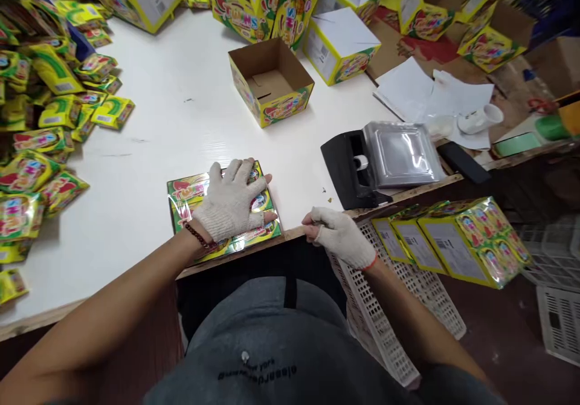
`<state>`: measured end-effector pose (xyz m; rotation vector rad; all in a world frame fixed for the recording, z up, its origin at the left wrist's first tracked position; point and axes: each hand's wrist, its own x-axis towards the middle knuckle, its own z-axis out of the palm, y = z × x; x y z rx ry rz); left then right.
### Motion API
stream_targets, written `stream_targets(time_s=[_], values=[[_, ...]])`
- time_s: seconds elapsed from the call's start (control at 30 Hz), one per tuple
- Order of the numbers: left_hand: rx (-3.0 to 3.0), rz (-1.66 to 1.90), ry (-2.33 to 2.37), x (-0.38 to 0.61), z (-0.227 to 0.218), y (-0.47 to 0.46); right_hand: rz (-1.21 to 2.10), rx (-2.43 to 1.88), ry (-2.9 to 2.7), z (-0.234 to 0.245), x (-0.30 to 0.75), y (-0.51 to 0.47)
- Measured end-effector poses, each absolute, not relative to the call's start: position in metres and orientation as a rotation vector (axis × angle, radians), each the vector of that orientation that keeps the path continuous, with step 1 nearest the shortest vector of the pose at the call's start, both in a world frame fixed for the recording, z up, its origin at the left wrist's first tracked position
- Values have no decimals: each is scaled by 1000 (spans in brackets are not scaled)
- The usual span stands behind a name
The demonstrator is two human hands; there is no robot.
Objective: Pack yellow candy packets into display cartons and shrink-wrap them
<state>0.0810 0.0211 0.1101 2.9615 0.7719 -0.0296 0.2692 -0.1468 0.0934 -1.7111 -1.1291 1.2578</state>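
My left hand (231,202), in a white knit glove with cut fingertips, lies flat with fingers spread on a shrink-wrapped yellow-green box (190,196) at the near edge of the white table (181,121). My right hand (338,236), gloved the same way, rests curled on the table's wooden edge just right of the box, holding nothing I can make out. An empty open carton (270,87) stands farther back in the middle.
Several yellow-green packets (49,121) are heaped along the left. More cartons (339,45) crowd the back. A black tape machine (376,160) sits at right, with papers and a cup behind it. Wrapped boxes (457,242) lie on a white crate (408,290) below right.
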Motion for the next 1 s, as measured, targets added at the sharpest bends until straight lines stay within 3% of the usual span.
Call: stream_targets(time_s=[0.2,0.37,0.43,0.67,1.0], values=[[2990,-28,732,78,111,26,1287,-1718,-1314,78,255,-140],[2963,70,700,80,108,31,420,-2120,-1032,104,362,-184],[2946,86,691,80,108,32,289,-2241,-977,108,402,-194],[3051,43,668,81,111,33,643,-2222,-1116,88,443,-182],[2963,157,632,75,101,38,386,-2181,-905,98,416,-201]])
